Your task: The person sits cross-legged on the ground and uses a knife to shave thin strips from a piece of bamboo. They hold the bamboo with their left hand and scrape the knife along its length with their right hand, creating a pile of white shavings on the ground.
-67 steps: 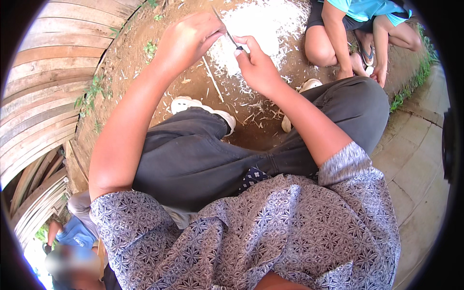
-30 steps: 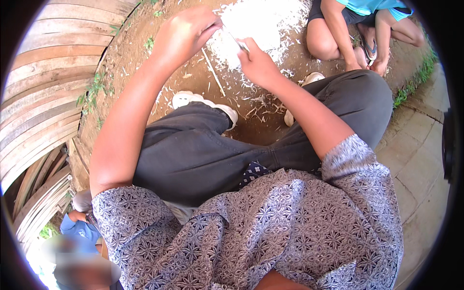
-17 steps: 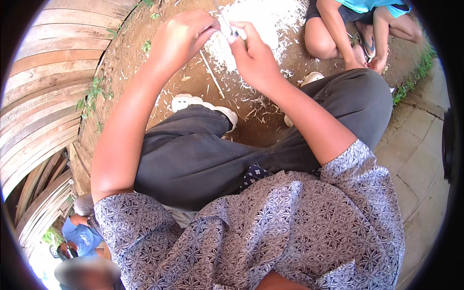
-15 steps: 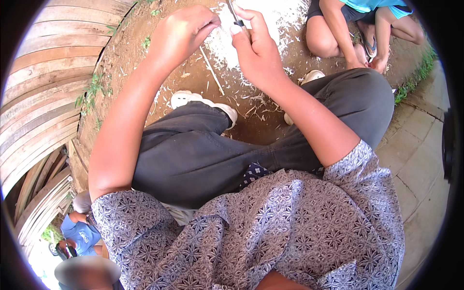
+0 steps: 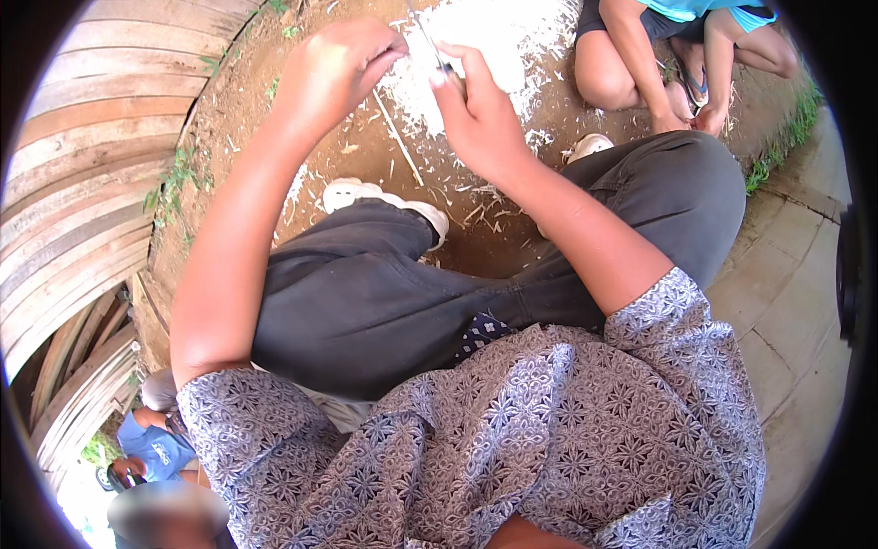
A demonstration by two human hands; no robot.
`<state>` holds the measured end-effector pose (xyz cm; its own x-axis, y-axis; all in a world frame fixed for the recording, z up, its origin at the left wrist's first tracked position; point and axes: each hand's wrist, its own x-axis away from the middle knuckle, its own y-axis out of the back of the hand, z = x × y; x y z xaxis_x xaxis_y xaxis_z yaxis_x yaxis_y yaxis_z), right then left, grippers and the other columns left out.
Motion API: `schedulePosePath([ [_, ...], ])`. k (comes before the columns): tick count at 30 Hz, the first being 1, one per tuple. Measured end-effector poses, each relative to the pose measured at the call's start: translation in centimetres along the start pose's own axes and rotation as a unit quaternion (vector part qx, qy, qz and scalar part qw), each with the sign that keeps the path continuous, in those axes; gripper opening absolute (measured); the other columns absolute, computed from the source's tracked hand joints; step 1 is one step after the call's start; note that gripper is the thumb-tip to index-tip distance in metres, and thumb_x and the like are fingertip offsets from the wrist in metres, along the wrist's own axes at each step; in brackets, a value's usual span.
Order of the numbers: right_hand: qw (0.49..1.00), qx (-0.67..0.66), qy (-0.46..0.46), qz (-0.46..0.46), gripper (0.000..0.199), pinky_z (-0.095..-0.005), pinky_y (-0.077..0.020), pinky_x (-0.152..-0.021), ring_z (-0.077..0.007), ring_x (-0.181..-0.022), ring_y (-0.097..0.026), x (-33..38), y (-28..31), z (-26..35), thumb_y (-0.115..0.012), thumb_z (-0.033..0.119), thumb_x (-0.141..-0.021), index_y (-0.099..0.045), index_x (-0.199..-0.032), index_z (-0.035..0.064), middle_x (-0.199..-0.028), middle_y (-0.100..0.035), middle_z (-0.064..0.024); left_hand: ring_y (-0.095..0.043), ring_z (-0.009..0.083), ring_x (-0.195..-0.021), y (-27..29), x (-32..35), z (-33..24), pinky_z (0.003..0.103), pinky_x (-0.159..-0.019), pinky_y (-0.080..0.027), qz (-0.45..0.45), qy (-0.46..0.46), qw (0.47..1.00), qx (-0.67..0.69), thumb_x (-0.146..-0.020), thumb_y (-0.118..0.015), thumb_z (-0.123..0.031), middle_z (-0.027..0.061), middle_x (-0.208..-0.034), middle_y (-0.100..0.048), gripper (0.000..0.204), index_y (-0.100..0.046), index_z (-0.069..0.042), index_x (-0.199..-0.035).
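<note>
My right hand (image 5: 480,119) is closed round the handle of a knife (image 5: 428,37), whose narrow blade points up and to the left, past the top edge of the picture. The index finger and thumb lie near the blade's base. To its left, my left hand (image 5: 338,69) is bent at the wrist with its fingers pinched together. What they pinch, if anything, is too small or too bright to make out. Below the hands, a heap of pale shavings (image 5: 512,41) covers the ground. A thin pale strip (image 5: 395,137) shows below my left hand.
My crossed legs in dark trousers (image 5: 366,302) and white clogs (image 5: 352,194) are below the hands. Another person (image 5: 681,55) sits at the upper right, hands near a sandalled foot. Stacked planks (image 5: 110,119) line the left; paving (image 5: 777,302) runs along the right. Another person (image 5: 151,448) is at the lower left.
The knife has tilted further left, its blade now slanting toward my left hand. My right hand has shifted slightly down and left; my left hand has barely moved.
</note>
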<state>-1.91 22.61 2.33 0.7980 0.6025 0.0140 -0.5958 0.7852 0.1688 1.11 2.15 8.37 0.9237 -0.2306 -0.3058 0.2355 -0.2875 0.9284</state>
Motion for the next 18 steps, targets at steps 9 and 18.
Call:
schedulePosePath([
  [9,0.999,-0.039,-0.003,0.01,0.04,-0.0395,-0.0511,-0.071,-0.0236,-0.07,-0.065,-0.3,0.7,2.3,-0.051,0.022,-0.105,-0.047,-0.142,0.0076,-0.078,-0.066,-0.0151,-0.07,0.0303,-0.087,0.1,-0.2,-0.4,0.038,-0.076,-0.057,0.006,0.012,1.0,0.012,-0.086,-0.076,-0.007,0.0091,-0.096,-0.072,0.011,-0.072,-0.004,-0.095],
  [18,1.0,-0.013,-0.007,0.001,0.04,-0.0406,-0.0508,-0.069,-0.0294,-0.069,-0.066,-0.2,0.4,1.4,-0.052,0.02,-0.105,-0.047,-0.142,0.0078,-0.078,-0.065,-0.015,-0.071,0.0297,-0.087,0.1,0.0,0.1,0.037,-0.076,-0.057,0.007,0.011,1.0,-0.006,-0.088,-0.075,-0.008,0.009,-0.095,-0.073,0.009,-0.072,-0.005,-0.095],
])
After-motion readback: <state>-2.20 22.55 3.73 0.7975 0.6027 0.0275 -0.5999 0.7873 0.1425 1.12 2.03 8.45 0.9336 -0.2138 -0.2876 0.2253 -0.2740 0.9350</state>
